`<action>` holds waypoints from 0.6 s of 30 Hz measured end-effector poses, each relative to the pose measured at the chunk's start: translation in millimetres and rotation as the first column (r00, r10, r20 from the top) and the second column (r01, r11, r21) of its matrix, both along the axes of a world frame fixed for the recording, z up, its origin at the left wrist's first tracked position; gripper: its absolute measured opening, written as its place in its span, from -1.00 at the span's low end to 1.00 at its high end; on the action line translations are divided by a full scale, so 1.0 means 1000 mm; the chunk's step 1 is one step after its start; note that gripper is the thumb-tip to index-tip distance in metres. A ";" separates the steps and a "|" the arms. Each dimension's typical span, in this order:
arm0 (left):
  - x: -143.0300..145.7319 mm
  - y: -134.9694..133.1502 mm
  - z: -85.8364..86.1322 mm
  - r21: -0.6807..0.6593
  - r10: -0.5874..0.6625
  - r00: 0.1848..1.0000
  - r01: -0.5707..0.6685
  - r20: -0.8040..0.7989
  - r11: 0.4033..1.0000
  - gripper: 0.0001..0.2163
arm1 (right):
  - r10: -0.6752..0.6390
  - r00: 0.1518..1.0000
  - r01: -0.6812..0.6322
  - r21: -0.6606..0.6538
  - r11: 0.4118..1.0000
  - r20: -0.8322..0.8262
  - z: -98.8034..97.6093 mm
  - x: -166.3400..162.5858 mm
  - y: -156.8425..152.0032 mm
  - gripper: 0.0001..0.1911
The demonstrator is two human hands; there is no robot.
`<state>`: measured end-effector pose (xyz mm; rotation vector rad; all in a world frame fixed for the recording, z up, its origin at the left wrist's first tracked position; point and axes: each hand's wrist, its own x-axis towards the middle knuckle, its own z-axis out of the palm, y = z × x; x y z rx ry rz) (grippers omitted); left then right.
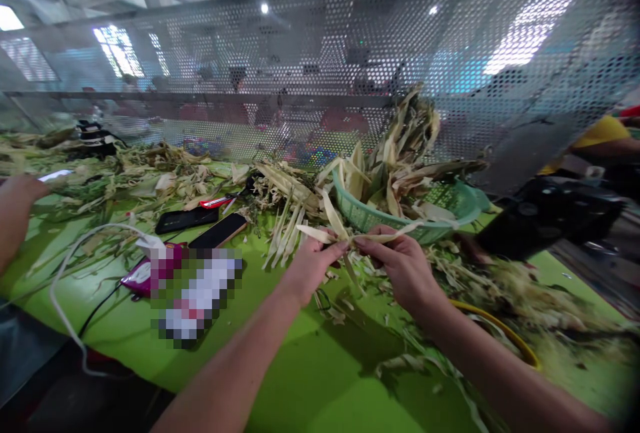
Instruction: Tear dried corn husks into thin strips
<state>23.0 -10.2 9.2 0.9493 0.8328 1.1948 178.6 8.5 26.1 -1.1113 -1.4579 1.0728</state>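
Pale strips of corn husk (334,217) cross each other between my two hands, above the green table. My left hand (313,263) pinches the strips at the crossing, and one strip end points out to the left. Close beside it, my right hand (400,261) is closed on a strip whose free end reaches right. The fingertips of both hands nearly meet. Just behind them stands a green plastic basket (380,220) filled with dried corn husks (395,183). Narrow husk strips (286,230) lie in a row left of my hands.
Two phones (219,230) (187,220), a red cutter (217,202), a purple packet (145,276) and a white cable (63,296) lie left on the green table (310,366). A sewing machine (545,216) stands right. Behind rises a perforated metal screen (300,46). Another person's hand (20,200) shows far left.
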 end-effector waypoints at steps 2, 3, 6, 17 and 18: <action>-0.001 0.000 0.000 -0.001 -0.006 0.999 0.006 0.032 1.000 -0.74 | 0.000 1.000 0.000 0.011 1.000 0.021 -0.001 0.000 0.001 -0.60; -0.001 0.001 0.000 0.010 -0.008 1.000 0.008 0.026 1.000 -0.76 | 0.012 0.999 -0.012 0.007 1.000 0.034 -0.001 0.001 0.001 -0.60; -0.004 0.002 -0.001 0.098 0.011 0.993 0.001 -0.115 0.995 -0.82 | 0.060 0.991 -0.059 -0.011 0.998 0.119 0.000 0.007 0.004 -0.67; -0.002 0.000 -0.003 0.205 -0.084 0.925 0.169 -0.369 0.964 -0.80 | 0.079 0.970 -0.107 0.112 0.988 0.230 0.017 0.012 0.005 -0.71; 0.000 -0.001 -0.004 0.204 -0.097 0.929 0.179 -0.357 0.962 -0.79 | 0.075 0.972 -0.104 0.118 0.988 0.225 0.016 0.011 0.005 -0.71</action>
